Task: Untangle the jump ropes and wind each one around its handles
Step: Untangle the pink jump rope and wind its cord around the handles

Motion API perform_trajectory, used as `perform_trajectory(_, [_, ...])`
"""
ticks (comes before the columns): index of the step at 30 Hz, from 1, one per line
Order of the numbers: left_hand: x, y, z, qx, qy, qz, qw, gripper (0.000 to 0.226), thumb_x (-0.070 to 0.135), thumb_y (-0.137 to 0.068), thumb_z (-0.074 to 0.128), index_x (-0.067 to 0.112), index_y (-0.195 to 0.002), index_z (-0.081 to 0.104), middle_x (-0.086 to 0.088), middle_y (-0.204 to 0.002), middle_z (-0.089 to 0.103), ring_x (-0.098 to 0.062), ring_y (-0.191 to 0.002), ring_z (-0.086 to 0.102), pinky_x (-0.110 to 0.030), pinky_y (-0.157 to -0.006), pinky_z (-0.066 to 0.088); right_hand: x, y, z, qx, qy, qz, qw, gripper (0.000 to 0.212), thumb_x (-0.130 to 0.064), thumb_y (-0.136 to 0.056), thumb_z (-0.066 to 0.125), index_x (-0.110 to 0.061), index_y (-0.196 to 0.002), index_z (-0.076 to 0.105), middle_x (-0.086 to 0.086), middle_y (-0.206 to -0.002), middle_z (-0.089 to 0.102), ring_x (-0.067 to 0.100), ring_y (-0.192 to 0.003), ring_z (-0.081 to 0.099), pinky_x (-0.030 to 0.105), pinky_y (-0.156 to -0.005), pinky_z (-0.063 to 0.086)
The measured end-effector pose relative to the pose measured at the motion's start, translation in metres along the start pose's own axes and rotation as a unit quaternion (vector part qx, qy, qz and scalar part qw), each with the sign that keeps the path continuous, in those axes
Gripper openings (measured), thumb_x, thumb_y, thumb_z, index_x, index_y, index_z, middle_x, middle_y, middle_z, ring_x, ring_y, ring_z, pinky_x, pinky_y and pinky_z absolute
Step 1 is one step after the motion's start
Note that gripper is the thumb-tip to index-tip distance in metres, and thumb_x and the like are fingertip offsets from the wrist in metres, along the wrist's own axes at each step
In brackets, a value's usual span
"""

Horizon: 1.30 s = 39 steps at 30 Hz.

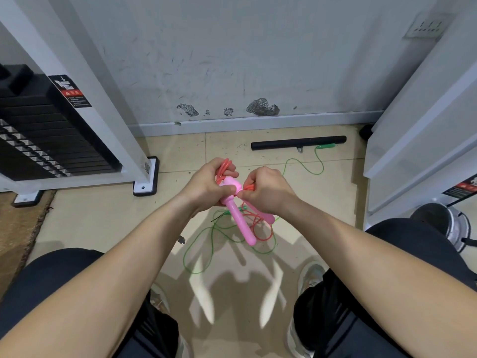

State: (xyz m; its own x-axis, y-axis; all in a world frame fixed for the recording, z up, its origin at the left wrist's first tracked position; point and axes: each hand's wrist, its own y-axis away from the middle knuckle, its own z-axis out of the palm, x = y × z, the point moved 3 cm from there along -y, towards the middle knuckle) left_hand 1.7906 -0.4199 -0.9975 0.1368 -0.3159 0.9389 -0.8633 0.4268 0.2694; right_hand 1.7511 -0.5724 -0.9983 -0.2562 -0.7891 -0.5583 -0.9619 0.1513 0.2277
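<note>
My left hand (206,184) grips the top of a pink jump-rope handle (241,223) together with loops of its red rope (224,167). The handle points down toward the floor. My right hand (263,188) pinches the red rope beside the handle's head, and a second pink handle (265,215) pokes out under that hand. More red rope (258,228) hangs below. A green rope (206,244) lies loose on the tiled floor beneath, running to a green handle (326,146) by the wall. Another green handle (238,209) shows partly behind the pink one.
A black bar (298,142) lies on the floor by the wall. A weight-stack machine (51,135) stands at the left, a white machine frame (418,140) at the right. My knees and shoes fill the bottom; a brown mat (18,228) lies at the left.
</note>
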Motion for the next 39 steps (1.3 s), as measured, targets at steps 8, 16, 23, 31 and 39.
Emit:
perform_trajectory(8, [0.001,-0.006,-0.001,0.146,-0.096,0.114,0.978,0.043,-0.003,-0.081,0.070,0.013,-0.118,0.057,0.004,-0.108,0.067,-0.013,-0.097,0.063,-0.035,-0.087,0.056,-0.011,0.006,-0.007,0.004,-0.161,0.034,0.986,0.018,-0.022,-0.090,0.065,-0.005,-0.089,0.069,0.007,-0.072,0.068,0.023,-0.060,0.066,0.046,-0.067,0.061])
perform_trajectory(16, [0.016,-0.004,0.000,0.313,-0.040,0.164,0.935,0.038,-0.001,-0.086,0.068,0.018,-0.117,0.054,0.010,-0.108,0.063,-0.006,-0.099,0.060,-0.015,-0.092,0.046,-0.033,0.020,-0.006,0.002,-0.215,-0.037,0.976,0.045,-0.034,-0.088,0.048,-0.036,-0.132,0.054,-0.008,-0.086,0.067,0.020,-0.080,0.061,0.040,-0.079,0.054])
perform_trajectory(23, [0.010,-0.013,-0.008,0.336,0.245,0.021,0.909,0.038,-0.012,-0.084,0.065,0.014,-0.107,0.050,0.001,-0.097,0.063,-0.016,-0.090,0.063,-0.050,-0.092,0.057,-0.041,0.034,0.021,0.111,-0.264,-0.141,0.948,0.040,-0.014,-0.102,0.048,-0.026,-0.140,0.053,-0.011,-0.103,0.068,0.012,-0.078,0.057,0.031,-0.074,0.047])
perform_trajectory(31, [0.016,-0.011,-0.012,0.217,0.408,-0.084,0.883,0.048,0.008,-0.087,0.076,0.015,-0.119,0.041,-0.010,-0.106,0.063,-0.019,-0.071,0.070,-0.050,-0.076,0.062,-0.041,0.030,0.017,0.153,-0.224,-0.151,0.951,0.009,-0.014,-0.097,0.055,-0.020,-0.102,0.059,-0.005,-0.079,0.070,0.020,-0.074,0.063,0.042,-0.071,0.049])
perform_trajectory(39, [0.019,-0.008,-0.024,0.204,0.420,-0.092,0.880,0.054,-0.006,-0.080,0.077,0.011,-0.113,0.038,-0.016,-0.115,0.070,-0.020,-0.071,0.072,-0.041,-0.065,0.063,-0.039,0.031,0.018,0.116,-0.253,-0.118,0.953,0.016,-0.033,-0.099,0.057,-0.025,-0.086,0.055,-0.011,-0.064,0.058,0.014,-0.065,0.055,0.038,-0.067,0.046])
